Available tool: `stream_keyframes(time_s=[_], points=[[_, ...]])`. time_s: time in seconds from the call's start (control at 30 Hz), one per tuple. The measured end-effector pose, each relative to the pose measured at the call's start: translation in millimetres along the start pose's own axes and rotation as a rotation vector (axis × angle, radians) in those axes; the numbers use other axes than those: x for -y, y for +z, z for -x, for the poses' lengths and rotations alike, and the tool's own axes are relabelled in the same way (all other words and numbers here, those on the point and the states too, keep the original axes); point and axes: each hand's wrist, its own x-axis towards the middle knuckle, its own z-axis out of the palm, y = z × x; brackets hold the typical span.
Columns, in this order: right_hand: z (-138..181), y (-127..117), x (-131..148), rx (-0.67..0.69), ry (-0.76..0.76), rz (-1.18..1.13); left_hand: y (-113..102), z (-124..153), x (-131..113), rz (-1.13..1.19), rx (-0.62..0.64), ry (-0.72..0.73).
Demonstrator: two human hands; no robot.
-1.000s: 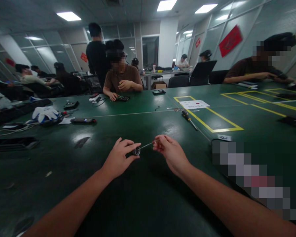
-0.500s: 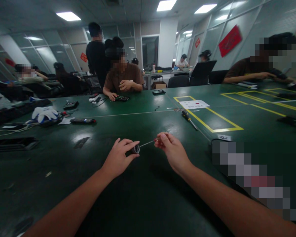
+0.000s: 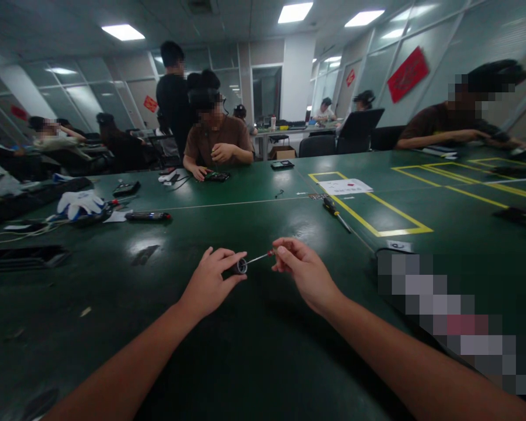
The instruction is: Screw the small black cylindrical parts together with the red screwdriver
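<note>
Head cam, L grip (image 3: pixel 213 279): cyl. (image 3: pixel 240 267), R grip (image 3: pixel 307 270): rod (image 3: pixel 258 258)

The left hand (image 3: pixel 210 280) and the right hand (image 3: pixel 309 275) are bare — slender fingers, backs and wrists alike. The left forearm (image 3: pixel 135 354) and the right forearm (image 3: pixel 390 345) are uncovered too — smooth in outline, narrow near the wrist, broader toward the view's lower corners.

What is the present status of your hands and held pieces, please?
Left fingers around dark cylinder. Right fingers pinching thin rod by its red part, tip at cylinder's opening, depth unclear. Yellow-and-black screwdriver beyond, apart from both.
</note>
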Motion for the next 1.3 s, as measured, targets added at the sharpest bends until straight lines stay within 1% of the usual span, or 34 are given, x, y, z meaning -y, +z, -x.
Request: stream_keyframes(time_s=[0.07,0.17,0.27,0.37,0.43,0.5,0.57,0.6,0.63,0.7,0.77,0.87,0.97,1.1,1.2,1.3], points=[[0.8,-0.3,0.8,-0.007,-0.007,0.007,-0.1,-0.1,0.0,0.0,0.007,-0.002],[0.2,-0.9,-0.6,-0.056,-0.009,0.053,-0.1,-0.3,-0.8,-0.003,0.017,0.0],[-1.1,0.0,-4.8,-0.113,0.007,-0.007,-0.4,-0.1,-2.0,0.007,0.024,0.002],[-2.2,1.4,-10.2,-0.123,0.039,-0.084,-0.5,0.8,-1.7,0.012,0.045,0.008],[-3.7,0.3,-13.1,-0.127,0.108,-0.139,-0.5,1.1,-0.1,0.005,0.063,0.03],[-6.8,-3.5,-14.2,-0.131,0.245,-0.208,-1.1,0.8,2.1,-0.006,0.072,0.06],[-10.8,-8.8,-13.5,-0.126,0.417,-0.288,-2.6,-0.2,4.2,-0.016,0.067,0.069],[-12.6,-11.1,-12.6,-0.152,0.42,-0.309,-3.6,-0.8,4.8,-0.016,0.064,0.062],[-13.9,-12.9,-11.6,-0.177,0.392,-0.311,-4.6,-1.3,5.2,-0.015,0.062,0.049],[-14.6,-13.9,-9.9,-0.206,0.284,-0.283,-6.2,-1.9,5.1,-0.011,0.057,0.017],[-13.0,-11.9,-9.4,-0.217,0.181,-0.217,-6.9,-1.8,4.4,-0.01,0.047,-0.008],[-8.9,-7.4,-10.5,-0.244,0.087,-0.089,-6.2,-1.4,3.6,-0.003,0.038,-0.046],[-6.9,-6.0,-10.7,-0.288,0.047,-0.013,-5.4,-1.9,3.8,0.043,0.035,-0.071],[-8.1,-8.6,-6.3,-0.346,0.013,-0.013,-6.1,-2.6,3.3,0.062,0.049,-0.088],[-9.2,-10.2,-0.6,-0.381,-0.017,-0.019,-6.7,-2.4,0.9,0.014,0.102,-0.074],[-9.5,-10.9,4.9,-0.389,-0.045,-0.027,-6.1,-2.2,-2.6,-0.037,0.18,-0.051]])
